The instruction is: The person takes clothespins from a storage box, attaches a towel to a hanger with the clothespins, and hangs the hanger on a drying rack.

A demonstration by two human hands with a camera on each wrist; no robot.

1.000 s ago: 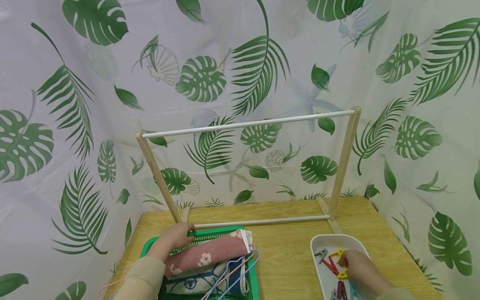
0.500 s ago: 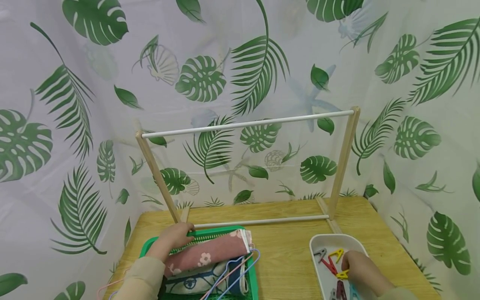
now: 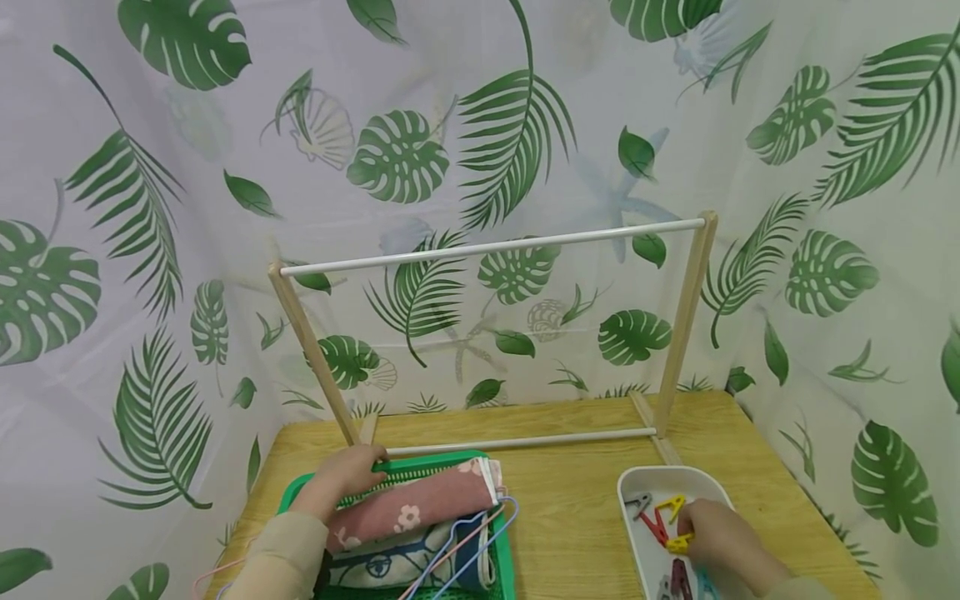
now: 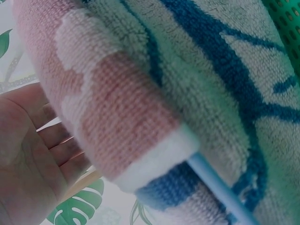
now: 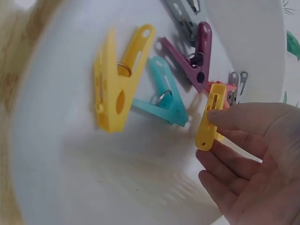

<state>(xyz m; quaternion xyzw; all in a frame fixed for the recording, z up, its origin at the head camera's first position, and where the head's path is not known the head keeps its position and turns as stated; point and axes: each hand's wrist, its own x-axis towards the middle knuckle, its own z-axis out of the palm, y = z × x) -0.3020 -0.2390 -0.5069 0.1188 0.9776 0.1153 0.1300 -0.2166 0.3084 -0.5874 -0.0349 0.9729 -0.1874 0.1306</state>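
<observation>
My right hand (image 3: 723, 537) is over the white tray (image 3: 626, 517). In the right wrist view its thumb and fingers pinch a yellow clothespin (image 5: 209, 112), and several other clothespins lie in the tray, among them a teal one (image 5: 164, 93), a purple one (image 5: 202, 54) and another yellow one (image 5: 115, 79). My left hand (image 3: 341, 479) rests at the back left of the green basket (image 3: 504, 550). Its fingers lie loosely extended along the rolled pink flowered towel (image 3: 412, 508), their tips hidden behind it in the left wrist view (image 4: 35, 154).
Beneath the pink towel lies a white and blue towel (image 3: 382, 568). Blue and pink hangers (image 3: 476, 550) lean over the basket's front right. Behind stands a wooden rack with a white top bar (image 3: 487, 248) and a low bar (image 3: 525, 442). Leaf-patterned curtains enclose the wooden table (image 3: 562, 517).
The right hand stays in the tray, with the yellow clothespin shifting slightly at its fingertips. The left hand keeps its place at the basket. The head view drifts very slightly.
</observation>
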